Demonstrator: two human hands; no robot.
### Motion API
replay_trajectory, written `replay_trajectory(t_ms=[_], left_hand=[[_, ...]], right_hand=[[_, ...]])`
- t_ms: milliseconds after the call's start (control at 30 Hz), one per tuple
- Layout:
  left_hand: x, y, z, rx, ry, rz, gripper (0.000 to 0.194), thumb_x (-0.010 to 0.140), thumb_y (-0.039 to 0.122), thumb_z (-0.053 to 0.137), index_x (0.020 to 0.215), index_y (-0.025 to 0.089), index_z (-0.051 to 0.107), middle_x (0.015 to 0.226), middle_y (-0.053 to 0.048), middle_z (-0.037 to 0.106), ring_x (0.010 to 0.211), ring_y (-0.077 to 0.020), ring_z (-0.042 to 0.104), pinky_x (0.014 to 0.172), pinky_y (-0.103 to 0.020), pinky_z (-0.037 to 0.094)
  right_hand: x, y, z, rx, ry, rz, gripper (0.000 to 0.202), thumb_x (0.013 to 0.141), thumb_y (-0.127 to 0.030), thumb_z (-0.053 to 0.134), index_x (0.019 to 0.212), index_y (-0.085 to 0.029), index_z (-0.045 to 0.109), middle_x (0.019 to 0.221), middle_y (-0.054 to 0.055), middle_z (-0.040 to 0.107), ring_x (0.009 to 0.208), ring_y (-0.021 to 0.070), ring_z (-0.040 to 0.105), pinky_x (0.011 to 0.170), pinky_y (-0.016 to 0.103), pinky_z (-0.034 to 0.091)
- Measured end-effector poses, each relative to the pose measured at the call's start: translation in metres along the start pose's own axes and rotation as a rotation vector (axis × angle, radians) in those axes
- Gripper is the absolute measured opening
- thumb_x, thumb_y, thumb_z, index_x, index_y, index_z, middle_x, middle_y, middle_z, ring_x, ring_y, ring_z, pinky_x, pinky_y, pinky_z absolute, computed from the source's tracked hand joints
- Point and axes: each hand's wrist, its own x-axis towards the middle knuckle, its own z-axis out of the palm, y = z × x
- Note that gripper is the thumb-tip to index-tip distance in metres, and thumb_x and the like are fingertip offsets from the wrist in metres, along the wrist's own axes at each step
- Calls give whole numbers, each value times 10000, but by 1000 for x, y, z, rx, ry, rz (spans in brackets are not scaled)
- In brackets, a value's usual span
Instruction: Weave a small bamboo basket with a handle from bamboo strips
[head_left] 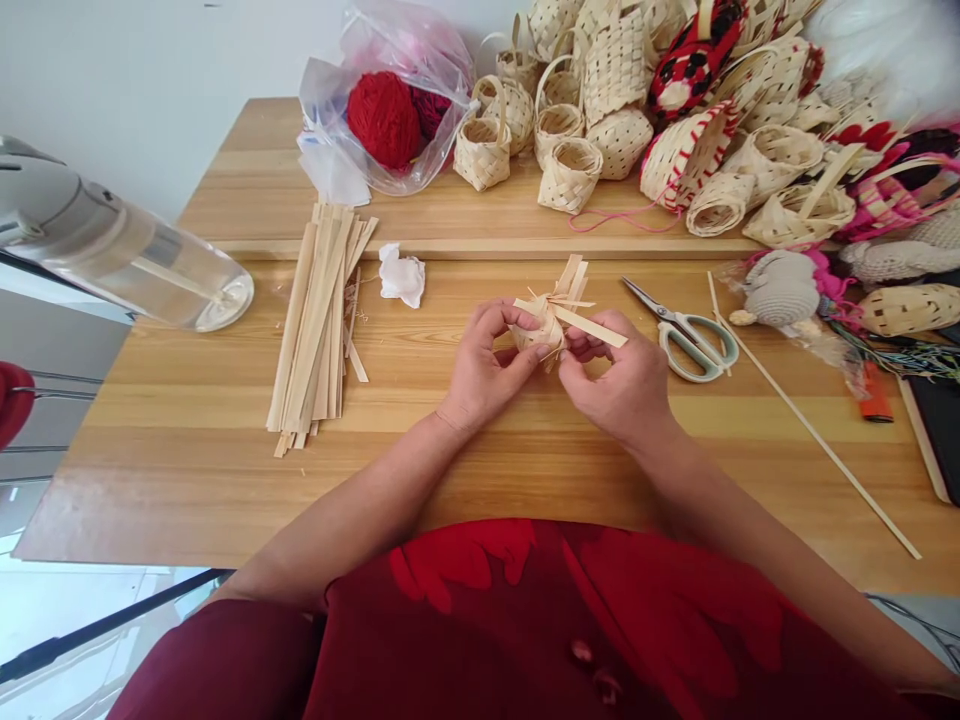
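Note:
A small, partly woven basket (pixel 541 325) of pale flat strips is held between my hands over the middle of the table. Several loose strip ends stick out from its top and right side. My left hand (pixel 491 355) grips its left side, thumb at the near edge and fingers around the back. On the right, my right hand (pixel 615 380) pinches at the basket's near right side, with thumb and fingertips close together. One wide strip end passes over the right fingers. Exactly which strip the right fingertips hold is hidden. Scissors (pixel 686 335) lie just right of my right hand.
A bundle of flat strips (pixel 319 320) and crumpled white tissue (pixel 402 275) lie to the left. A clear bottle (pixel 150 260) is at the left edge. Behind are a plastic bag with red yarn (pixel 384 120) and several woven baskets (pixel 570 175). One long thin strip (pixel 817 420) lies at right.

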Motion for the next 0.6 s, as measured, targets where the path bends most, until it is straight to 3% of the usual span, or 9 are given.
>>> replay_trajectory(t_ms=[133, 600], left_hand=[[0, 3, 2, -62, 10, -21, 338, 797, 280, 809, 1020, 224, 561, 1241, -89, 571, 1102, -208, 617, 740, -259, 600], [-2, 5, 3, -46, 28, -34, 365, 775, 325, 844, 982, 223, 560, 1225, -81, 587, 1099, -208, 614, 713, -238, 587]], right_hand=[[-2, 2, 4, 12, 22, 13, 235, 726, -146, 632, 951, -213, 624, 805, 18, 695, 669, 174, 666, 665, 327, 588], [-1, 0, 9, -337, 94, -123, 154, 710, -160, 606, 787, -250, 508, 703, 16, 652, 597, 195, 603, 640, 359, 545]])
